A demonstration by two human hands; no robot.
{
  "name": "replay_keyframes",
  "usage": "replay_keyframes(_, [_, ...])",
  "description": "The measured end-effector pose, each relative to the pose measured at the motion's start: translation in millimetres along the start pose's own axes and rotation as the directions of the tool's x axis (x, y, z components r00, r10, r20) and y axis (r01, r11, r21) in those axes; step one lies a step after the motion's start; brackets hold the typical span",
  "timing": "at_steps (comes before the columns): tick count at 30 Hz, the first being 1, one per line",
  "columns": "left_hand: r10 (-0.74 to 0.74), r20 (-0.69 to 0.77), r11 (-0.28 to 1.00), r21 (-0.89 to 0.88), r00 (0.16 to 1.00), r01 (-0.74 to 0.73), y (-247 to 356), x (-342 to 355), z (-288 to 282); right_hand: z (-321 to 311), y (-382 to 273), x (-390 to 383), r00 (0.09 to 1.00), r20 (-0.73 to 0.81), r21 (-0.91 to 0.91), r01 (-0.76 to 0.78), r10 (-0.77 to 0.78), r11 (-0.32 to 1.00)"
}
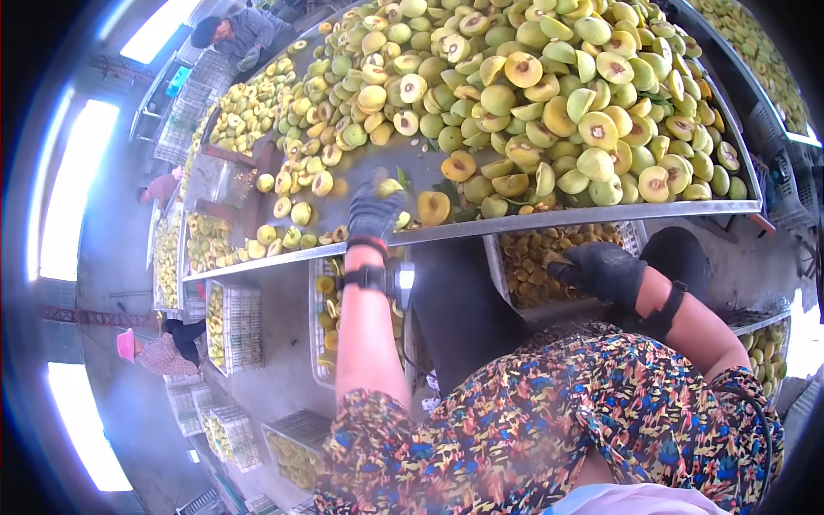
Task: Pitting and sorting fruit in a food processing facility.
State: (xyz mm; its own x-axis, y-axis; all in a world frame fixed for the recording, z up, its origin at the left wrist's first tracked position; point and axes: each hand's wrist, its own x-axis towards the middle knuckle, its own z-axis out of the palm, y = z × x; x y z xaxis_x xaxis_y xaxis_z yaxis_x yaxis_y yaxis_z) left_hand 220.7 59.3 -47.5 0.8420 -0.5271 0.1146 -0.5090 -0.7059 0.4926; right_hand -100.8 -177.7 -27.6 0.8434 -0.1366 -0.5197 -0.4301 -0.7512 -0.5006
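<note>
My left hand (373, 209), in a dark glove, reaches onto the metal table (601, 213) and closes on a yellow-green halved peach (390, 185) near the front edge. A band with a small lit device sits on that wrist. My right hand (603, 269), also gloved, rests below the table rim in a white crate of peach halves (532, 270), touching the fruit; whether it holds a piece I cannot tell. A large heap of halved peaches (549, 94) covers the table beyond both hands. One half (433, 207) lies just right of my left hand.
More crates of fruit (232, 326) stand on the floor below the table and to the left. A person in a pink hat (159, 348) crouches at lower left; another person (236, 34) works at the table's far end. Another fruit-laden table (755, 51) runs along the right.
</note>
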Motion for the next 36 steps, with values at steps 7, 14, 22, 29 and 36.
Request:
replay_keyframes(7, [0.213, 0.218, -0.322, -0.905, 0.953, 0.279, 118, -89, -26, -42, -68, -35, 0.817, -0.378, 0.427, 0.572, -0.436, 0.700])
replay_keyframes(14, [0.087, 0.296, -0.513, -0.805, 0.951, 0.297, 165, -140, -21, -33, -89, -42, 0.841, -0.341, 0.372, 0.530, -0.420, 0.762])
replay_keyframes(22, [-0.292, -0.291, 0.774, -0.631, 0.911, 0.047, 21, -38, -21, -26, -44, -64, 0.978, -0.202, 0.519, 0.149, -0.048, 0.842])
replay_keyframes(29, [-0.175, -0.098, 0.792, 0.577, 0.980, 0.200, -75, -1, -24, -29, -46, -59, 0.987, -0.157, 0.579, 0.075, 0.021, 0.812])
replay_keyframes(36, [0.092, 0.505, 0.848, 0.413, 0.858, -0.334, 34, 6, 19, -27, -46, -31, 0.988, -0.151, 0.598, 0.104, -0.016, 0.795])
